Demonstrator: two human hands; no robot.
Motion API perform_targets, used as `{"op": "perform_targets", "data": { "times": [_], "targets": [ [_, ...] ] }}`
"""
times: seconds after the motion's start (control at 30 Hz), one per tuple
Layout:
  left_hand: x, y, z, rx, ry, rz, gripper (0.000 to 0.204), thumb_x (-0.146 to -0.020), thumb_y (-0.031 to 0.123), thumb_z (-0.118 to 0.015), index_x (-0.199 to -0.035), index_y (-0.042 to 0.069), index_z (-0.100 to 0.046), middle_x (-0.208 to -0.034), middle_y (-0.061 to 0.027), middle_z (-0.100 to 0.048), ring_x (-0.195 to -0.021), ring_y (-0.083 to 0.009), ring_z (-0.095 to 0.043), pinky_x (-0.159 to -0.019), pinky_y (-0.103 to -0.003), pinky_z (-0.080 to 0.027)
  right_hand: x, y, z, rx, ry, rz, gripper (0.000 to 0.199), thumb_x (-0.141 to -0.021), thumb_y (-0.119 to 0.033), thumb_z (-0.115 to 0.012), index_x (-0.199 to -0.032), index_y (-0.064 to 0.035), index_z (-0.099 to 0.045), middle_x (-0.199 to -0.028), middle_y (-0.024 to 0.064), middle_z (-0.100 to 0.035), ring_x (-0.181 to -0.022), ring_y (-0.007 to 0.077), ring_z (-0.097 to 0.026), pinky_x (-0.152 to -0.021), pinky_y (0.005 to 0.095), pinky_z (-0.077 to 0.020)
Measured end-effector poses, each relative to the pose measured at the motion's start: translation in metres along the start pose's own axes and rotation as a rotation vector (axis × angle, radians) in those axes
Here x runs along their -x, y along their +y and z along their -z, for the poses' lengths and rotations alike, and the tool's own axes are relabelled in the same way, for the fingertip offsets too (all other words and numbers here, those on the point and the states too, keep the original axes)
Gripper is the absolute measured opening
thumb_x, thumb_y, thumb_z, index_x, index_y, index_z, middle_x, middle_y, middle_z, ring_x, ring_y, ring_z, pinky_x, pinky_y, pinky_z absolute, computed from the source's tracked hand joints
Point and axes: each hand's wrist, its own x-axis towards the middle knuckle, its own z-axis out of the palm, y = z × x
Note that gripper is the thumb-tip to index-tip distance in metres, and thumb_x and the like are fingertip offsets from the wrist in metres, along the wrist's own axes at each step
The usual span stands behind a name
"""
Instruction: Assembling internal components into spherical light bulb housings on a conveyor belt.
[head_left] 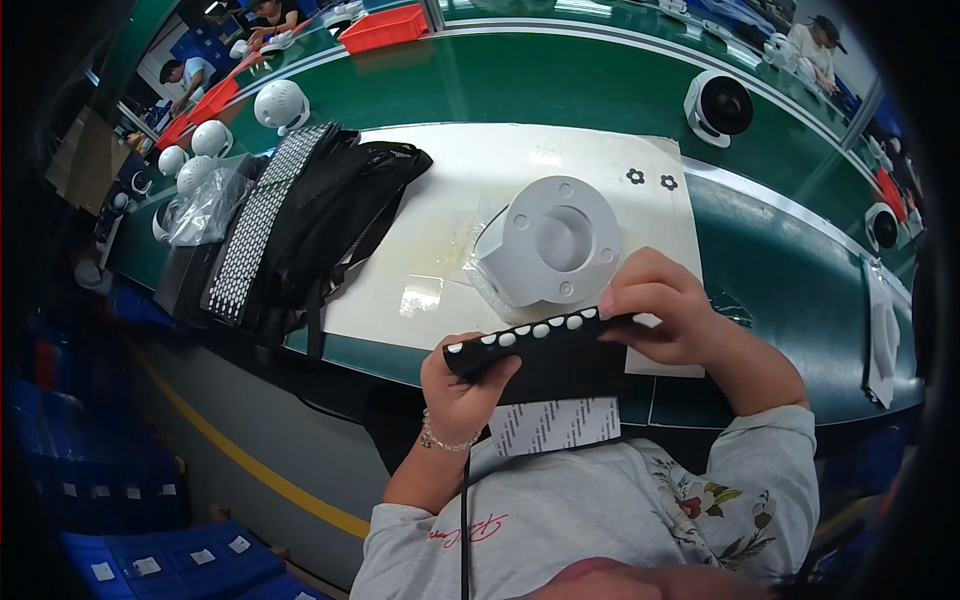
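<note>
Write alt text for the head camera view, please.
A person's left hand and right hand hold a thin black sheet with white spots; beyond it, a rounded white plastic-looking housing sits over a cream board, with piled black sheeting to the left.

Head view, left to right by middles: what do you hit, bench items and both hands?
Clear plastic bag → black fabric bundle → left hand → black strip with white dots → right hand → black-faced white device → long white piece.
</note>
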Motion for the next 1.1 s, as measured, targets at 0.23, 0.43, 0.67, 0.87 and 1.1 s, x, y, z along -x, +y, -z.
{"op": "perform_targets", "data": {
  "times": [0.23,0.43,0.67,0.87,1.1],
  "targets": [
    [-0.001,0.0,0.0,0.088,0.041,0.086,0.013,-0.068,-0.004,-0.069,-0.08,-0.002,-0.062,-0.07,-0.0007,-0.057,-0.062,-0.0052,-0.05,-0.056,-0.018,-0.039,0.007,-0.006,-0.012,-0.428,0.119,-0.405,0.023,-0.074,-0.003,-0.066,-0.092,-0.0052,-0.051,-0.086,0.0054,-0.056,-0.073,0.0105,-0.052,-0.068,0.0238,-0.0431],
    [-0.002,0.002,-0.002,0.064,0.084,0.104,0.014,-0.069,-0.004,-0.069,-0.081,-0.003,-0.063,-0.07,-0.0016,-0.058,-0.061,-0.0061,-0.051,-0.055,-0.018,-0.039,0.001,-0.001,0.002,-0.084,-0.041,-0.207,0.027,-0.071,-0.002,-0.067,-0.091,-0.0065,-0.049,-0.092,0.0091,-0.057,-0.085,0.0155,-0.054,-0.074,0.0275,-0.0426],
    [-0.003,0.001,-0.005,-0.031,0.042,0.059,0.013,-0.068,-0.002,-0.07,-0.08,-0.002,-0.063,-0.065,-0.0013,-0.057,-0.057,-0.0059,-0.05,-0.052,-0.018,-0.038,-0.008,-0.009,-0.006,0.062,-0.039,-0.055,0.037,-0.066,0.004,-0.068,-0.095,-0.0086,-0.048,-0.093,0.01,-0.056,-0.091,0.0264,-0.053,-0.077,0.0354,-0.0405],
    [-0.004,0.0,-0.005,-0.185,-0.018,0.015,0.014,-0.066,0.0,-0.072,-0.075,-0.003,-0.062,-0.06,-0.0019,-0.056,-0.052,-0.0061,-0.047,-0.048,-0.019,-0.037,-0.01,-0.012,-0.013,-0.109,0.053,0.008,0.055,-0.067,0.011,-0.062,-0.11,-0.0118,-0.038,-0.091,0.0084,-0.052,-0.083,0.0229,-0.053,-0.073,0.0333,-0.0417],
    [-0.004,-0.002,-0.006,-0.22,-0.041,0.033,0.017,-0.064,0.002,-0.073,-0.065,-0.001,-0.057,-0.053,-0.0016,-0.05,-0.045,-0.0072,-0.042,-0.043,-0.021,-0.033,-0.01,-0.018,-0.017,-0.041,0.014,0.077,0.067,-0.066,0.019,-0.056,-0.118,-0.0139,-0.03,-0.091,0.0088,-0.045,-0.079,0.0189,-0.052,-0.063,0.0275,-0.0442]
  ]
}}
